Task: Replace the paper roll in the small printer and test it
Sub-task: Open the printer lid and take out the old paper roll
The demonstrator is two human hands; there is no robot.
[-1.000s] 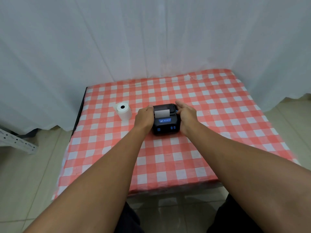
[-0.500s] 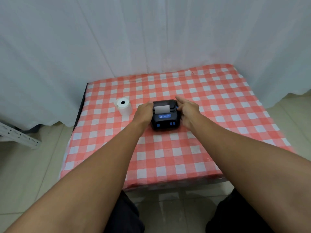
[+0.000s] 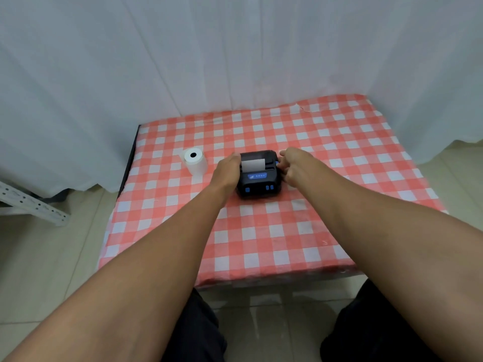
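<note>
A small black printer (image 3: 259,178) with blue buttons sits in the middle of the checked table (image 3: 261,239). A strip of white paper (image 3: 252,164) sticks out of its top slot. My left hand (image 3: 226,171) presses against the printer's left side. My right hand (image 3: 295,165) is at its right side, fingertips on a blue part at the upper right corner. A white paper roll (image 3: 194,161) stands on end to the left of the printer, apart from both hands.
White curtains (image 3: 235,53) hang right behind the table and at both sides. A perforated metal rack bar (image 3: 31,205) lies on the tiled floor at the left. My dark-trousered legs (image 3: 198,330) are below the table's front edge.
The view has tilted down a little. My right hand has shifted, its fingers now curled at the printer's upper right corner. My left hand stays on the left side.
</note>
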